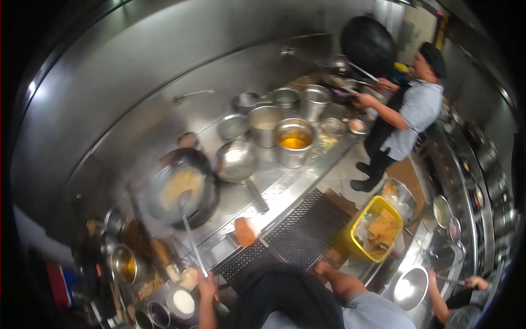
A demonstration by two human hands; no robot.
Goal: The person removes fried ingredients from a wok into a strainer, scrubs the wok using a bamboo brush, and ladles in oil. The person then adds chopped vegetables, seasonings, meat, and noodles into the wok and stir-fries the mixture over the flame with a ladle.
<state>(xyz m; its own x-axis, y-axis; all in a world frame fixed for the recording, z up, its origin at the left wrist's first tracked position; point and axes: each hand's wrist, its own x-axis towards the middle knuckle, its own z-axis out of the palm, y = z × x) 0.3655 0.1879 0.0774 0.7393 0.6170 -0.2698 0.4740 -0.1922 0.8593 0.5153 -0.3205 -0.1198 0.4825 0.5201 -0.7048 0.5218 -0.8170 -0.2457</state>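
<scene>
Ladle [193, 237] slanting across the near edge of the steel counter [233, 204], folks, its bowl down in the wok and its long metal handle gripped in the left hand [207, 286], fingers closed round it. The ladle's bowl looks dull grey, smeared by blur, half sunk in pale yellowish food [181, 185]. Right hand [323, 268] is low beside the body, fingers curled; from here I can't tell whether it holds anything.

The wok [210, 204] sits toward the counter's left end, big, dark and round. Just right of it, a shiny handled pan [235, 160] points its grip at the near edge, where an orange block [244, 231] lies. Farther right, a steel pot [293, 159] shows clear amber liquid [295, 141]; just behind it, a taller pot [266, 136] holds something cloudy, too blurred to name.

Over at the near left corner, another pot [116, 263] holds yellow liquid, and a round container [176, 314] shows smooth white contents [183, 300]. Out past the counter's near edge, a yellow bin [343, 237] carries tan pieces [383, 226]. Beyond, a co-worker [413, 107] in a dark cap works at the far right end.
</scene>
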